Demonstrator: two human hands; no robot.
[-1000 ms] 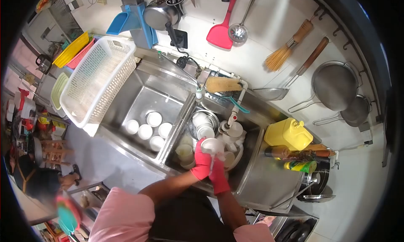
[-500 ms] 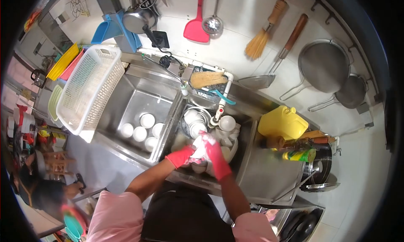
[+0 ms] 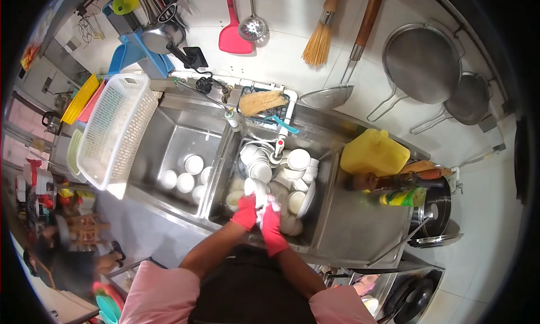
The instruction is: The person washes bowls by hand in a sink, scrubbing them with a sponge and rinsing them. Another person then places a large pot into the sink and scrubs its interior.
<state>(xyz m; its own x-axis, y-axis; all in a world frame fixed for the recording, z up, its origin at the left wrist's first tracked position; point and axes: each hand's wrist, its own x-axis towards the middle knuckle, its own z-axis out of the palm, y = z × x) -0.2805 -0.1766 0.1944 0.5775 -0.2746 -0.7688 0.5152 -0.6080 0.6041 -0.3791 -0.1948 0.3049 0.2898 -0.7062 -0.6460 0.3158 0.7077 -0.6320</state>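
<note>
Over the right sink basin (image 3: 326, 211), my left hand (image 3: 245, 212), in a pink-red rubber glove, is closed around a white cup (image 3: 256, 190). Pressed against the cup's near side is my right hand (image 3: 271, 221), in a matching glove, its fingers curled. White suds cover those fingers, so what they hold, if anything, is hidden. Just beyond the hands, a stack of white bowls (image 3: 260, 171) leans in the basin. More white cups (image 3: 298, 159) and dishes are piled to the right.
Several white cups (image 3: 185, 182) stand in the left basin beside a white plastic basket (image 3: 115, 130). A faucet (image 3: 232, 118) reaches over the divider. A yellow jug (image 3: 374, 153) and a green-yellow bottle (image 3: 402, 197) occupy the right drainboard. Strainers (image 3: 422, 62) hang on the wall. Another person (image 3: 64, 259) is at lower left.
Both hands have come lower and nearer my body, with the white cup now projecting beyond my fingers. The view has shifted a little. Fewer cups show in the left basin.
</note>
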